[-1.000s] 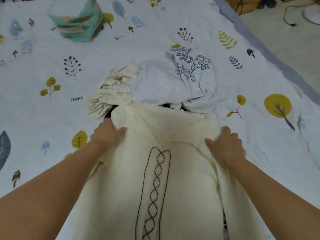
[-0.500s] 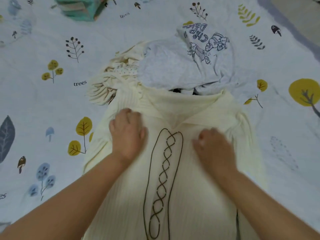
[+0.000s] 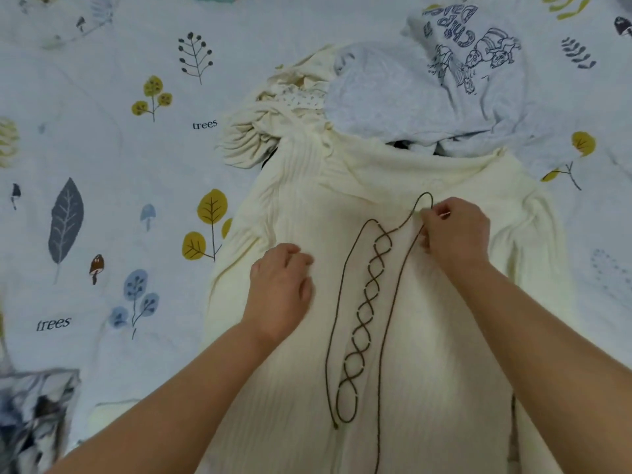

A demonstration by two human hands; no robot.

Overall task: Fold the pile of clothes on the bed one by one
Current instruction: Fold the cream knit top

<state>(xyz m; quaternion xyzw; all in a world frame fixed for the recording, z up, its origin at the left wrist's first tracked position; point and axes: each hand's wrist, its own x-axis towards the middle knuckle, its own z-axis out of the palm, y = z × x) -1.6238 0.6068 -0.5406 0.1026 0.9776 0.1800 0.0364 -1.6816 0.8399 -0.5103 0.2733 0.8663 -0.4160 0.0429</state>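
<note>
Two hands: both work on the cream garment [image 3: 420, 354], the landmark for every place below.
Cream garment: lies spread flat on the bed sheet [image 3: 102, 206], nearest the person, ribbed face up, hem end out of frame.
Brown cord [image 3: 362, 313]: runs up the garment's middle as a crossed lacing with a loose outer loop.
Left hand [image 3: 280, 285]: rests on the garment just left of the cord, fingers loosely curled against the cloth, gripping nothing that can be seen.
Right hand [image 3: 455, 230]: on the garment's upper right, fingertips pinching the top of the cord loop and lifting it off the cloth.
Pile [image 3: 403, 97]: touches the garment's far edge; a pale grey printed top [image 3: 472, 56] and cream pieces [image 3: 253, 138] remain unfolded.
Step in hand (judged): preparing one garment; the cord is being tidied, no fold made yet.
Next move (judged): lay the cord flat along the centre, release it, then take each side edge and fold inward.
Caution (judged): a loose loop may snag or bunch inside the fold.
</note>
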